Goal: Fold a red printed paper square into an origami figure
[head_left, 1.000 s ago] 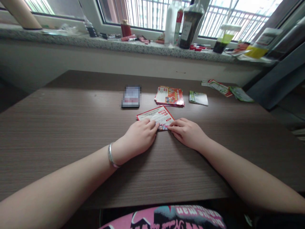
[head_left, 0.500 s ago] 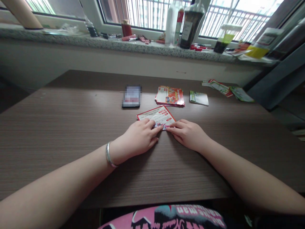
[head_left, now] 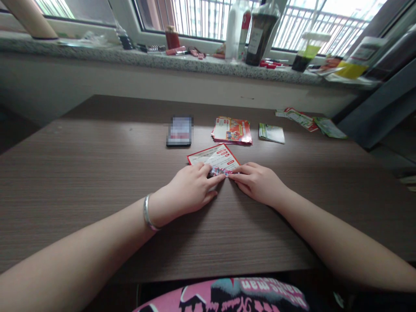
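Observation:
A red-bordered paper card (head_left: 217, 157) lies at a slant on the table, with printed lines and red labels. Along its near edge a strip with a colourful print is folded over. My left hand (head_left: 195, 184) holds the card down, its index finger stretched along the fold and its thumb apart on the near side. At the card's near right corner, my right hand (head_left: 256, 182) presses with its fingertips, the index tip close to my left one. The card's near left part is hidden under my left fingers.
Beyond the card lie a phone (head_left: 180, 131), a stack of red and white cards (head_left: 232, 131) and a small stack of green and white cards (head_left: 271, 133). Folded papers (head_left: 300, 119) are at the far right. Bottles and a dark drink cup (head_left: 258, 37) stand on the windowsill (head_left: 195, 61).
My left index fingertip has slid slightly right along the fold, baring more of the colourful strip. The right hand has shifted a touch to the right.

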{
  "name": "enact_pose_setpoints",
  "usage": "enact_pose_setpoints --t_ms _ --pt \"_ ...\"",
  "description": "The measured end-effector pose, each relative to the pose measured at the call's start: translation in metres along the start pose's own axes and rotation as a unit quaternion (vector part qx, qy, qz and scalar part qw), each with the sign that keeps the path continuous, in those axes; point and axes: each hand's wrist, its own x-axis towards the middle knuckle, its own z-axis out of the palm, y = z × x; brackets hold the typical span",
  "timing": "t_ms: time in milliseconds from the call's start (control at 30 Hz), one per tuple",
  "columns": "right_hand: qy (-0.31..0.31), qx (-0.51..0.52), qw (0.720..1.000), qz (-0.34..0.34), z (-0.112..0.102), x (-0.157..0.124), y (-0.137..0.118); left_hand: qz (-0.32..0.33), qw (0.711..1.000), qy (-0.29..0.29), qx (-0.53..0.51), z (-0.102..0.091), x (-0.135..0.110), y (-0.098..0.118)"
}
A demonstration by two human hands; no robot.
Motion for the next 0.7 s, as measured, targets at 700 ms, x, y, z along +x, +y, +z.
enact_pose_setpoints --t_ms 700 --pt "-0.074 -0.046 0.991 0.106 -0.013 -0.002 -0.001 -0.012 1.0 -0.019 -0.003 0.0 0.0 0.004"
